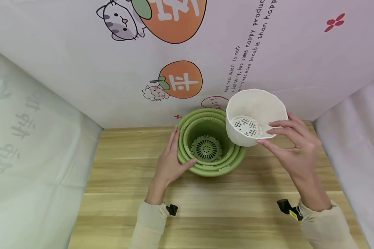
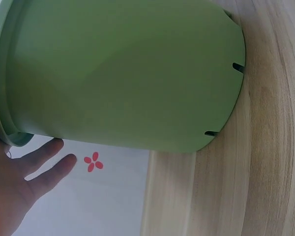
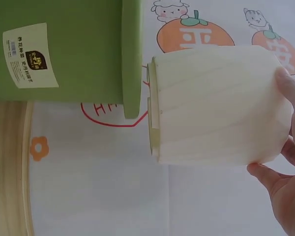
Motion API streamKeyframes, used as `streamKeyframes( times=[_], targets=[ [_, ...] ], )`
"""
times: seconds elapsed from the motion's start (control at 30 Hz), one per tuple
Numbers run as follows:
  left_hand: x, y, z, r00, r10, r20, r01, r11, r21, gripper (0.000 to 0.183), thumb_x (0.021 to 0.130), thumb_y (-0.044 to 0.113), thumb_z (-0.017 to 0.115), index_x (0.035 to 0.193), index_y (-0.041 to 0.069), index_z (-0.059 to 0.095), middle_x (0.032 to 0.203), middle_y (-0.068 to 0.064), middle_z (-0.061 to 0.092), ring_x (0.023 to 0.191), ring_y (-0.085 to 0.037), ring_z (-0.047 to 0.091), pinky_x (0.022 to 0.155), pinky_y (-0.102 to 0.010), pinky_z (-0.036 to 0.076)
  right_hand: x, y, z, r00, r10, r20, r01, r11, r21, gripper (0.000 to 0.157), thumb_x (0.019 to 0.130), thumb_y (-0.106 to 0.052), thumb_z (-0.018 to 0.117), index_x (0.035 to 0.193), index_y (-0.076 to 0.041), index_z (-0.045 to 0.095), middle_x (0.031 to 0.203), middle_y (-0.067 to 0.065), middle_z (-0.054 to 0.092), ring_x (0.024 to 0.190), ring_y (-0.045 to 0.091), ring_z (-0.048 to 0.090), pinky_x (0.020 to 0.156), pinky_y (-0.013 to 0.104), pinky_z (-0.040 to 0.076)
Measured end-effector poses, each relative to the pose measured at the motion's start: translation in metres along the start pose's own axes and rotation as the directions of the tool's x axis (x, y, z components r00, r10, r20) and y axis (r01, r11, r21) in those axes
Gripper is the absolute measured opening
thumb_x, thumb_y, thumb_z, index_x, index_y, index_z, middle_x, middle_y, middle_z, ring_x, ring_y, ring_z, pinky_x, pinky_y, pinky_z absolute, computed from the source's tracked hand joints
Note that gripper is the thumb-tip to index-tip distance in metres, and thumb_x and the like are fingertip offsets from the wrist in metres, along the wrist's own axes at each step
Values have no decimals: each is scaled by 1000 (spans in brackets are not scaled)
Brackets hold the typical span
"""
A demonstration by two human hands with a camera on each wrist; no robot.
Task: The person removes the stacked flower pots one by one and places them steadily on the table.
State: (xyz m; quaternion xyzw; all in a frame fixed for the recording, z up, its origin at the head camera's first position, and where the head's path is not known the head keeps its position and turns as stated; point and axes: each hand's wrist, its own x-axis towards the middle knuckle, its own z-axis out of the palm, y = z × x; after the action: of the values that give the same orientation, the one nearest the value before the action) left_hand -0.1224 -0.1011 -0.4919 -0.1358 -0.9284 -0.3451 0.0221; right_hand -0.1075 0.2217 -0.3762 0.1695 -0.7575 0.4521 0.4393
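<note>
A stack of nested green flower pots (image 1: 206, 169) stands on the wooden table against the back cloth, with a slotted round bottom visible inside. My left hand (image 1: 169, 165) holds the left side of the stack's rim, thumb over the front edge and fingers along the outside. In the right wrist view a white faceted flower pot (image 3: 216, 105) is held in the air beside the green rim. My right hand (image 1: 294, 145) pinches this white pot by its right rim, fingers inside and thumb outside. Tilted, it shows a grid of holes in its bottom.
The wooden table (image 1: 212, 214) extends toward me. A white printed cloth (image 1: 112, 76) rises behind the pots, and pale cloth walls (image 1: 34, 155) flank both sides. A paper label (image 3: 30, 55) is stuck on the outer green pot.
</note>
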Motion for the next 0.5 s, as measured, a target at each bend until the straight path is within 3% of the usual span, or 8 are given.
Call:
streamKeyframes(
  times=[0.2,0.3,0.5],
  targets=[
    [-2,0,0,1000,3,-2,-3,1000,8,115,78,70,67,161,25,2,164,19,-11,139,-37,39,67,-45,55,2,-2,-3,1000,4,-30,-4,1000,-5,64,73,-49,85,67,13,69,79,29,68,97,13,68,109,54,41],
    [-1,0,0,1000,7,-7,-7,1000,4,114,78,70,66,161,25,2,164,19,-11,139,-37,39,68,-46,56,4,-1,-4,999,1,-46,-1,1000,-8,65,74,-49,84,67,14,69,78,31,67,97,12,67,109,54,41],
    [1,0,0,1000,21,-14,-22,1000,-12,115,79,57,75,161,24,0,165,18,-11,138,-38,40,56,-33,49,1,5,-8,995,24,-92,-23,1000,18,63,71,-44,88,66,15,68,77,28,69,92,10,67,108,55,41]
  ],
)
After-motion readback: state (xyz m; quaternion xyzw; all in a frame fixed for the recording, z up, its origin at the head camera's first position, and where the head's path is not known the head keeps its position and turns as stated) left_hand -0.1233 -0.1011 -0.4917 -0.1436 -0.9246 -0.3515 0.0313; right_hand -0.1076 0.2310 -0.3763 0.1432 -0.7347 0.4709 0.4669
